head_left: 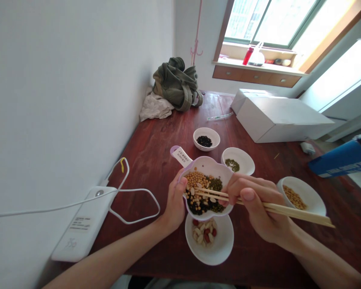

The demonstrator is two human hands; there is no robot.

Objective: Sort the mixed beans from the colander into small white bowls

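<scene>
My left hand grips the left rim of a white, lilac-edged, flower-shaped bowl with a labelled handle. Inside it are mixed yellow beans, green beans, black beans and pale seeds. A pair of wooden chopsticks is held in my right hand, their tips down among the beans. Below the flower-shaped bowl, partly covered by it, stands a white bowl with pale and red nuts. Other white bowls stand around: one with black beans, one with green beans and one with yellow beans.
A white power bank with a looped white cable lies at the left by the wall. Farther back are a green bag and a white box. A blue box stands at the right edge of the dark red table.
</scene>
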